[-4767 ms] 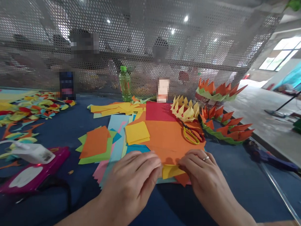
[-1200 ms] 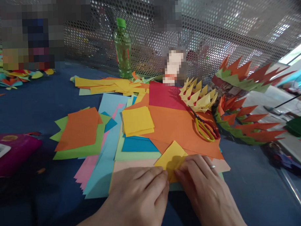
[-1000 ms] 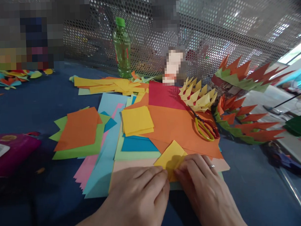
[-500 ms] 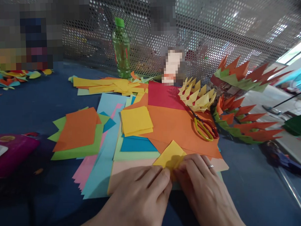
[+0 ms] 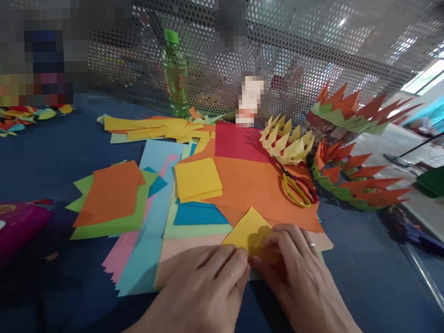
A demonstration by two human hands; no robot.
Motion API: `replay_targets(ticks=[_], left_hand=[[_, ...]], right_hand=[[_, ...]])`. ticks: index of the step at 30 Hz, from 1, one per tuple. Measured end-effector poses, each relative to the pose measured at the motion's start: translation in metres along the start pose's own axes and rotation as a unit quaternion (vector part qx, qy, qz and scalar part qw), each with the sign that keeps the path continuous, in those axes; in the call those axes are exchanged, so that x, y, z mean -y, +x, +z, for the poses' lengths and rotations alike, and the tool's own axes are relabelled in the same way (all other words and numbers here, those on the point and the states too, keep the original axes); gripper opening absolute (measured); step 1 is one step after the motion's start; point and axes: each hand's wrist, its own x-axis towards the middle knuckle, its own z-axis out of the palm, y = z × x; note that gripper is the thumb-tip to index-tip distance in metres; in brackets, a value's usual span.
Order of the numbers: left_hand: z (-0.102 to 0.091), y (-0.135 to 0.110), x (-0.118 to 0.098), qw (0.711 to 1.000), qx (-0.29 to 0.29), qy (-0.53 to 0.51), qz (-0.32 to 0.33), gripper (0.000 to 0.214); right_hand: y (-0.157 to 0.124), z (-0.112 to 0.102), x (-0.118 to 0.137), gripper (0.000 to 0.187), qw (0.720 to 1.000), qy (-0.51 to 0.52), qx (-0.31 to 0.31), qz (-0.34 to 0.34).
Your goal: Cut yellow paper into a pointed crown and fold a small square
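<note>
A yellow square of paper (image 5: 248, 229) lies cornerwise over the sheets at the near edge of the pile. My left hand (image 5: 208, 288) is closed, thumb and fingers pressed together on its lower left edge. On the right side my right hand (image 5: 294, 266), with a ring on one finger, pinches the same paper near a fold. Both hands partly hide its lower part. Beyond them are a stack of yellow squares (image 5: 198, 179), a blue sheet (image 5: 200, 213) and a large orange sheet (image 5: 252, 185). Yellow- and red-handled scissors (image 5: 297, 188) rest on the orange sheet.
Orange and green squares (image 5: 108, 194) lie at the left, near a magenta packet (image 5: 18, 227). A green-capped bottle (image 5: 175, 76) stands before the perforated screen (image 5: 211, 65). Folded-paper crowns, one yellow (image 5: 286, 142), one orange-green (image 5: 357, 181), are at the right, near a glue gun (image 5: 424, 234).
My right fingers have shifted slightly on the yellow paper, their tips lifting a little at its right side. My left hand keeps its hold. The whole view has drifted slightly.
</note>
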Motion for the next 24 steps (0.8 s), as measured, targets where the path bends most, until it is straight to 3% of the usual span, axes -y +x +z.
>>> replay_targets(ticks=[6,13,24], left_hand=[[0.001,0.000,-0.001,0.999,-0.021,-0.022,-0.019,0.033],[-0.014,0.006,0.000,0.999,0.027,-0.037,-0.019,0.036],[0.012,-0.008,-0.003,0.998,-0.025,-0.032,-0.041,0.036]], right_hand=[[-0.001,-0.001,-0.004,0.017,1.000,0.009,-0.007,0.009],[-0.002,-0.001,-0.009,0.011,0.999,0.037,0.006,0.027],[-0.007,-0.002,-0.020,0.017,0.996,0.072,0.030,0.051]])
